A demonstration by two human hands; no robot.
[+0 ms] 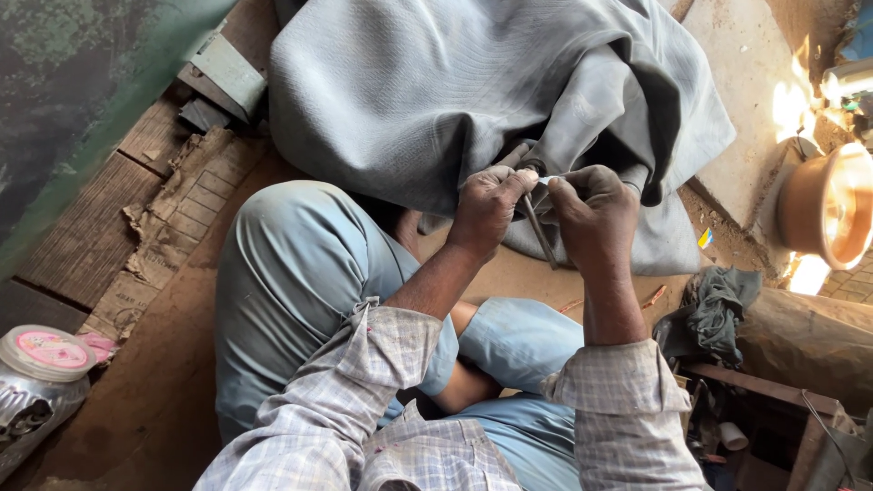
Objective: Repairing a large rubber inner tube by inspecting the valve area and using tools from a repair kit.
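Pinched between both hands: left hand (486, 205) steadying inner tube (436, 91) valve, right hand (591, 214) holding thin rod (538, 232); valve work under way, next needing firm twist.

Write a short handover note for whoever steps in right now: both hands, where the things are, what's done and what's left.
Left hand: fingers pinched on the valve spot of the grey inner tube, also gripping a thin metal tool that hangs down.
Right hand: fingers pinching a small part at the same spot.
The tube lies heaped on the floor ahead of the knees.
Done: cannot tell.
Left: the work at the valve spot is under way.
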